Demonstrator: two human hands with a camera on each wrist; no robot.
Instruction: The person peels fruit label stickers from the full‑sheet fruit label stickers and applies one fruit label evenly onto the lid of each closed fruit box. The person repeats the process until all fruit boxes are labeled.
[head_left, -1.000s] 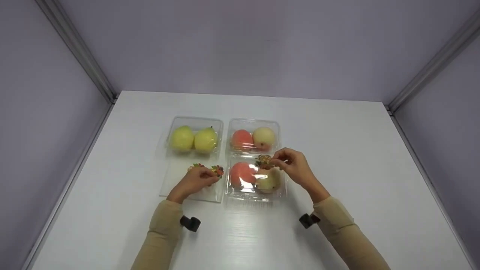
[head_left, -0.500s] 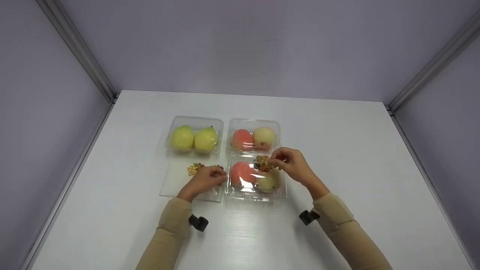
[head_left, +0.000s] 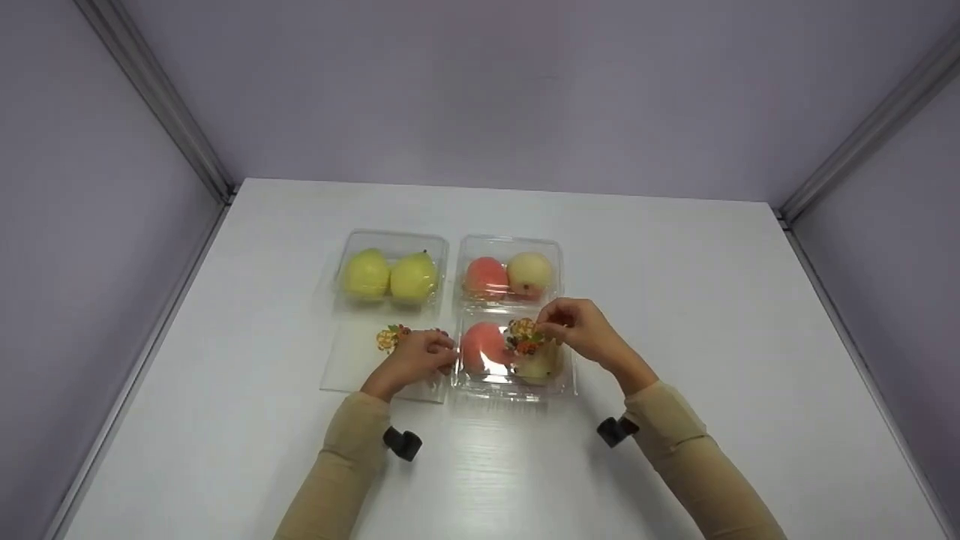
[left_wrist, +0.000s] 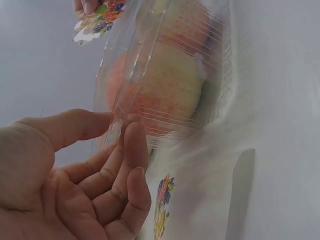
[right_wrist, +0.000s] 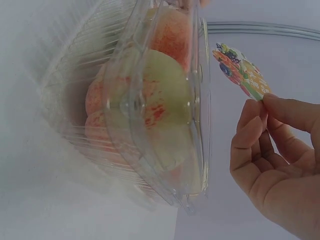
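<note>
My right hand pinches a colourful fruit sticker by its edge, just above the lid of the near clear clamshell box that holds peaches. The right wrist view shows the sticker between thumb and finger, beside the box. My left hand is at the box's left edge. In the left wrist view its thumb and fingers pinch the box's rim. A second sticker lies on a clear sheet left of the box.
Two more closed clear boxes stand behind: one with two yellow pears, one with two peaches. The white table is walled by lilac panels at the back and on both sides.
My left hand has slid right from the clear sheet to the box's left rim. My right hand has brought the sticker down and slightly left, closer to the lid.
</note>
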